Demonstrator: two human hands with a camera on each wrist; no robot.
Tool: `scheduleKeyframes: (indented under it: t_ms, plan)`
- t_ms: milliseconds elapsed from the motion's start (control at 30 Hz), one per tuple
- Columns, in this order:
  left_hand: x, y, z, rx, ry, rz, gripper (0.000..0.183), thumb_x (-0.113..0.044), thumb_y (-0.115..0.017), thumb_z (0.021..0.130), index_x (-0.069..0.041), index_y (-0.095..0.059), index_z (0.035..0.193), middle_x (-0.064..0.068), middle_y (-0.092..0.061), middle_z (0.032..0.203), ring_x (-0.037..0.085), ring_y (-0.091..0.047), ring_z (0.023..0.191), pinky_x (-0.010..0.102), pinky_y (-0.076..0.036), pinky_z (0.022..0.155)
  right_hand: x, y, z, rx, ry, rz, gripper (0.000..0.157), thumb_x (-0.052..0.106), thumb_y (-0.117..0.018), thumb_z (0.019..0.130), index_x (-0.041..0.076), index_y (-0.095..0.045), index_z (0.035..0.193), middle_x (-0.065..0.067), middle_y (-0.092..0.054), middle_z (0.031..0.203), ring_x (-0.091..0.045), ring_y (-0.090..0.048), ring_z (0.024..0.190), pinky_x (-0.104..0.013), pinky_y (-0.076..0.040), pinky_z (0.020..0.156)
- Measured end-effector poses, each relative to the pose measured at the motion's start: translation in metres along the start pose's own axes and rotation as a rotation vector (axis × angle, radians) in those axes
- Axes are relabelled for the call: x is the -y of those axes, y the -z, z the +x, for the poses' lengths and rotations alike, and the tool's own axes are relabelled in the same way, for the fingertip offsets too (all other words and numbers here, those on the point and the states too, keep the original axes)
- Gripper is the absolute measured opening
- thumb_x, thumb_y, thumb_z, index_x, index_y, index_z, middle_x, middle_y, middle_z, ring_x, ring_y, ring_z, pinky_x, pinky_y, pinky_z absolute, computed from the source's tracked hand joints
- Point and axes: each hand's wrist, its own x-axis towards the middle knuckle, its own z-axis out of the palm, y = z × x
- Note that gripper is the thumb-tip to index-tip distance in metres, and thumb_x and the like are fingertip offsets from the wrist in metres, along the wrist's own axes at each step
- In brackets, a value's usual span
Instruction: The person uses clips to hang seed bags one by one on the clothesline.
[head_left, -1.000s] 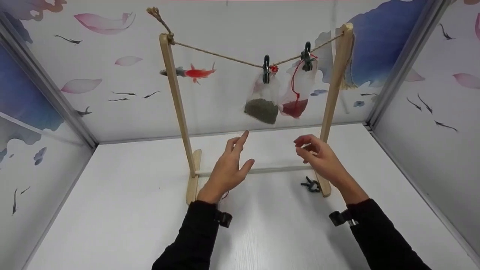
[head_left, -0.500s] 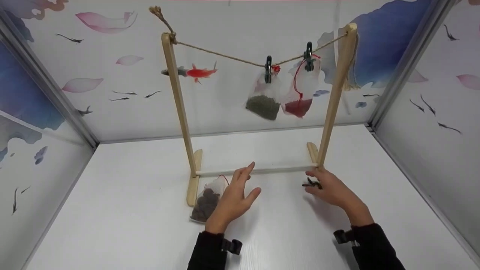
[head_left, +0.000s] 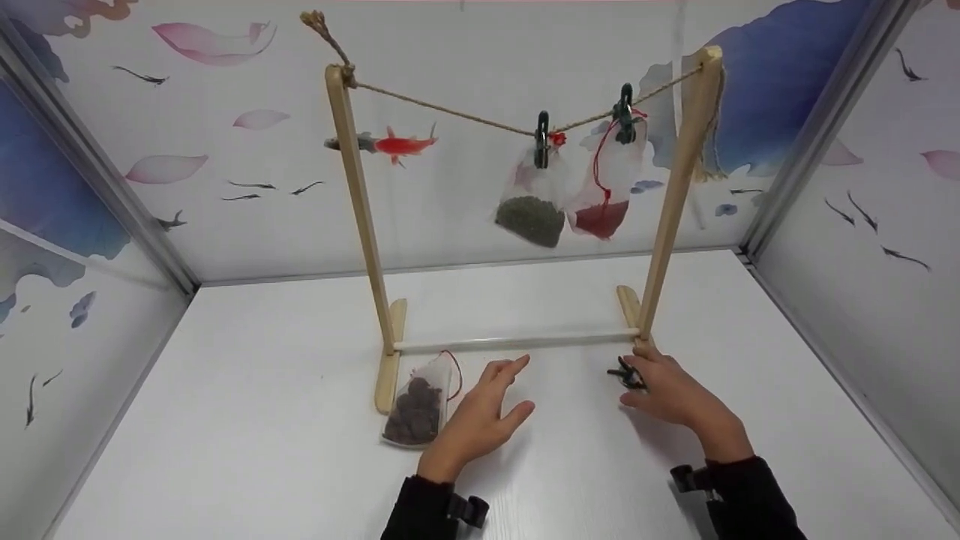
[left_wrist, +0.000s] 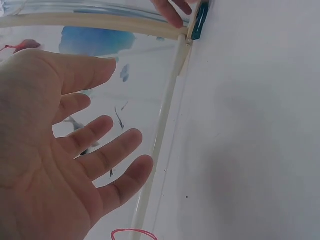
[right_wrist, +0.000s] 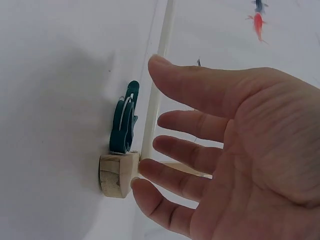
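My right hand (head_left: pixel 679 394) reaches over a dark green spring clip (head_left: pixel 626 373) on the white table. In the right wrist view the clip (right_wrist: pixel 122 125) lies against the wooden foot (right_wrist: pixel 112 175), just beyond the spread fingertips, and is not gripped. My left hand (head_left: pixel 480 420) hovers with its fingers apart and holds nothing. Beside its wrist lies a mesh bag of dark brown balls (head_left: pixel 414 416) with a red drawstring. Two clips hold a bag of green bits (head_left: pixel 531 217) and a bag of red bits (head_left: pixel 602 217) on the rope.
A wooden frame stands across the table, with a left post (head_left: pixel 364 225), a right post (head_left: pixel 671 202) and a white bottom rod (head_left: pixel 517 343). A sagging rope (head_left: pixel 442 111) joins the post tops. Printed white panels (head_left: pixel 247 232) enclose the back and sides.
Both hands have come down from below the hanging bags toward the table. My right hand has reached the loose clip. The bag of brown balls has come into view from behind my left hand.
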Motion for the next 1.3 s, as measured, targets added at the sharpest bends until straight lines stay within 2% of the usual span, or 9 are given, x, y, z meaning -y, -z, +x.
scheduleKeyframes:
  t_ms: [100, 200, 300, 367, 533, 767, 933, 1067, 1300]
  plan:
    - [0.001, 0.001, 0.0, 0.01, -0.005, -0.001, 0.058, -0.026, -0.059, 0.104, -0.008, -0.038, 0.156, 0.012, -0.046, 0.143, 0.032, -0.054, 0.125, 0.045, -0.048, 0.099, -0.002, -0.001, 0.001, -0.006, 0.017, -0.012, 0.054, 0.016, -0.077, 0.09, -0.009, -0.058, 0.134, -0.032, -0.047, 0.142, -0.052, -0.044, 0.129, -0.059, -0.043, 0.102]
    - [0.003, 0.004, -0.001, 0.004, 0.014, -0.003, 0.058, -0.027, -0.059, 0.104, -0.009, -0.038, 0.156, 0.011, -0.046, 0.144, 0.03, -0.054, 0.125, 0.045, -0.048, 0.098, -0.002, -0.004, 0.003, -0.01, 0.073, 0.002, 0.041, 0.009, -0.079, 0.087, -0.008, -0.066, 0.122, -0.026, -0.06, 0.126, -0.044, -0.056, 0.118, -0.055, -0.048, 0.096]
    - [0.006, 0.004, -0.003, 0.004, 0.031, -0.012, 0.058, -0.028, -0.059, 0.104, -0.009, -0.039, 0.156, 0.011, -0.047, 0.144, 0.03, -0.055, 0.125, 0.046, -0.049, 0.098, 0.0, -0.006, 0.003, 0.007, 0.118, 0.041, 0.036, 0.003, -0.081, 0.083, -0.007, -0.069, 0.115, -0.019, -0.066, 0.116, -0.037, -0.062, 0.109, -0.051, -0.052, 0.091]
    - [0.007, 0.003, -0.004, 0.01, 0.042, -0.017, 0.058, -0.028, -0.059, 0.104, -0.009, -0.039, 0.155, 0.01, -0.046, 0.144, 0.03, -0.055, 0.126, 0.045, -0.048, 0.098, 0.002, -0.006, 0.003, 0.019, 0.114, 0.056, 0.042, 0.002, -0.082, 0.081, -0.007, -0.067, 0.119, -0.02, -0.066, 0.118, -0.037, -0.063, 0.111, -0.051, -0.051, 0.093]
    - [0.007, 0.0, -0.004, 0.036, 0.055, -0.017, 0.056, -0.028, -0.058, 0.104, -0.01, -0.04, 0.155, 0.01, -0.046, 0.144, 0.03, -0.054, 0.125, 0.044, -0.048, 0.098, 0.002, -0.008, 0.002, 0.024, 0.042, 0.041, 0.057, 0.005, -0.084, 0.081, -0.006, -0.061, 0.132, -0.021, -0.062, 0.126, -0.039, -0.058, 0.12, -0.053, -0.048, 0.098]
    - [0.008, 0.001, -0.003, 0.056, 0.05, -0.007, 0.055, -0.026, -0.059, 0.104, -0.008, -0.041, 0.154, 0.012, -0.047, 0.141, 0.032, -0.054, 0.123, 0.043, -0.049, 0.097, 0.006, -0.012, 0.003, 0.004, 0.059, 0.034, 0.044, 0.004, -0.085, 0.08, -0.001, -0.068, 0.12, -0.013, -0.064, 0.112, -0.031, -0.061, 0.106, -0.049, -0.051, 0.09]
    - [0.008, 0.001, -0.003, 0.064, 0.062, -0.004, 0.056, -0.027, -0.059, 0.104, -0.009, -0.041, 0.154, 0.012, -0.044, 0.144, 0.032, -0.055, 0.125, 0.044, -0.049, 0.097, 0.008, -0.012, 0.004, 0.005, 0.048, 0.016, 0.04, 0.006, -0.085, 0.08, 0.0, -0.069, 0.116, -0.011, -0.064, 0.11, -0.029, -0.061, 0.102, -0.048, -0.052, 0.088]
    - [0.009, 0.0, -0.004, 0.054, 0.067, -0.008, 0.057, -0.026, -0.06, 0.104, -0.008, -0.04, 0.154, 0.014, -0.04, 0.148, 0.034, -0.055, 0.126, 0.045, -0.049, 0.097, 0.011, -0.011, 0.004, 0.015, 0.088, -0.002, 0.039, 0.008, -0.085, 0.08, -0.002, -0.07, 0.115, -0.01, -0.065, 0.108, -0.026, -0.061, 0.099, -0.046, -0.053, 0.085]
    - [0.005, 0.001, -0.003, 0.058, 0.069, -0.008, 0.065, -0.029, -0.062, 0.102, -0.009, -0.033, 0.158, 0.014, -0.04, 0.148, 0.034, -0.055, 0.126, 0.045, -0.049, 0.097, 0.026, -0.008, 0.002, 0.014, 0.256, 0.022, 0.036, 0.012, -0.085, 0.083, 0.003, -0.071, 0.115, -0.005, -0.065, 0.109, -0.021, -0.064, 0.096, -0.039, -0.055, 0.08]
